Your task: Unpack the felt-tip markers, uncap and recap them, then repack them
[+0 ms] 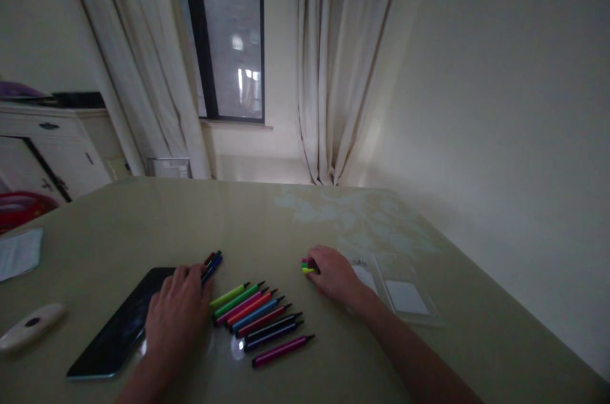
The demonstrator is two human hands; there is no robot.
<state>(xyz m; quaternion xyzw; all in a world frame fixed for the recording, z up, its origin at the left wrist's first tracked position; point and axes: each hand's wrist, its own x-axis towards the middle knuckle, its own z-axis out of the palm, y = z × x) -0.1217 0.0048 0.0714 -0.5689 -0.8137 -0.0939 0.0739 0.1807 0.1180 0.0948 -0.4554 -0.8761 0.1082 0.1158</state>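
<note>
My left hand [178, 312] rests over the edge of a black tablet [107, 337], fingers closed around several uncapped markers; the dark tips of these markers [212, 266] stick out beyond the fingers. My right hand [332, 272] is closed near the table's middle, beside a clear plastic case [431, 315]. Small pink, green and yellow pieces that look like marker caps [305, 266] show at its fingertips; the rest is hidden by the hand. Between my hands lies a slanted row of uncapped markers [257, 310] in several colours. A purple marker [282, 352] lies nearest to me.
A white oval object [32, 328] and a sheet of paper [21, 255] lie at the left of the table [229, 213]. A white cabinet [71, 150] and a red object [26, 208] stand beyond the left edge. A wall [515, 156] runs along the right.
</note>
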